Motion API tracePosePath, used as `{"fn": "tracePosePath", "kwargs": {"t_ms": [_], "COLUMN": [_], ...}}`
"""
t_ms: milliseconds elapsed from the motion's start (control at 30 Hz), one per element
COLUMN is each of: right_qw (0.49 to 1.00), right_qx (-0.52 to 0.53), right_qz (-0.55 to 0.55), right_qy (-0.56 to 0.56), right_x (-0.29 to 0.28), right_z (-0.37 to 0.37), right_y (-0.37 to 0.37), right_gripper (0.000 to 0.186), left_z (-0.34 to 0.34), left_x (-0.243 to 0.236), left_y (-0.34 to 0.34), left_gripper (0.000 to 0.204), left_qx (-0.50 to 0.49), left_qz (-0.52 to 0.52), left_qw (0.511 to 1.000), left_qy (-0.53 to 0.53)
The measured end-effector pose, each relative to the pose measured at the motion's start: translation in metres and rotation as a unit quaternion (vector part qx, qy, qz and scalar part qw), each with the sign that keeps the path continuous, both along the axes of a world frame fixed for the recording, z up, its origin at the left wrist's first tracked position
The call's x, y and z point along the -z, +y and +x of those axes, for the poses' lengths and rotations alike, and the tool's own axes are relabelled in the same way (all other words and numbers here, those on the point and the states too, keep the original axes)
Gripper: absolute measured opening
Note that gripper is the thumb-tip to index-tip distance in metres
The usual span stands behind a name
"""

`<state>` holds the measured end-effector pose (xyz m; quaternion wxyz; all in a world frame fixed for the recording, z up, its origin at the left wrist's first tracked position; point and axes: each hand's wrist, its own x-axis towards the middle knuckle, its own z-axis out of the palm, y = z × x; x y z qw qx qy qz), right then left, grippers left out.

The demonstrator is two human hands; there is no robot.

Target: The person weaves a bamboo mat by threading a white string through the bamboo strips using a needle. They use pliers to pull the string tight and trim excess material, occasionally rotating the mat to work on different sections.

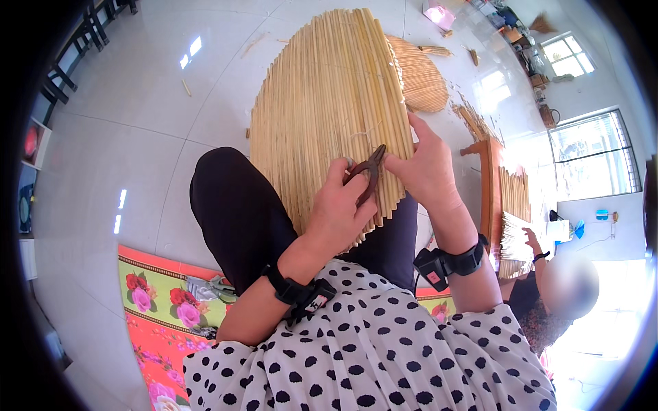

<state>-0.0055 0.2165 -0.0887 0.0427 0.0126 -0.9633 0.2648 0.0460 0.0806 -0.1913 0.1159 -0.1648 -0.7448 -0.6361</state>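
A large panel of straw-coloured stalks point(312, 113), laid side by side and cut to a rounded outline, rests over my knees. My left hand point(334, 211) is closed round the handles of small pliers point(373, 168) with dark jaws and reddish-brown grips. The pliers lie over the stalks, their tip pointing away from me. At the panel's right edge, my right hand point(430, 170) grips the stalks, its thumb on top near the plier tip and its fingers along the edge. Thin pale strands show on the surface just beyond the pliers; whether the jaws hold one, I cannot tell.
Another rounded stalk panel point(421, 79) lies on the floor beyond, with loose stalks point(473, 123) nearby. At right, another person's hand point(532, 238) is over stalks on a wooden table point(491, 185). A floral cloth point(154, 301) and scissors point(209, 289) are at my left.
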Motion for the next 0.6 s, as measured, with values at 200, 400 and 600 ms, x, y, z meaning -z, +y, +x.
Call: {"fn": "tracePosePath", "kwargs": {"t_ms": [200, 400, 600], "right_qw": [1.0, 1.0, 0.999], "right_qx": [0.004, -0.021, -0.041], "right_qz": [-0.003, -0.008, -0.002], "right_qy": [-0.013, -0.021, -0.028], "right_x": [-0.004, -0.016, -0.022], "right_z": [-0.002, -0.004, -0.006], "right_y": [-0.006, -0.026, -0.038], "right_gripper": [0.071, 0.073, 0.075], "left_z": [0.008, 0.013, 0.018], "left_x": [-0.007, -0.021, -0.021], "left_y": [-0.008, -0.031, -0.041], "left_gripper": [0.014, 0.014, 0.015], "left_qx": [-0.028, -0.073, -0.093], "left_qz": [0.001, 0.003, 0.019], "left_qw": [1.0, 0.997, 0.995], "left_qy": [0.005, 0.016, 0.032]}}
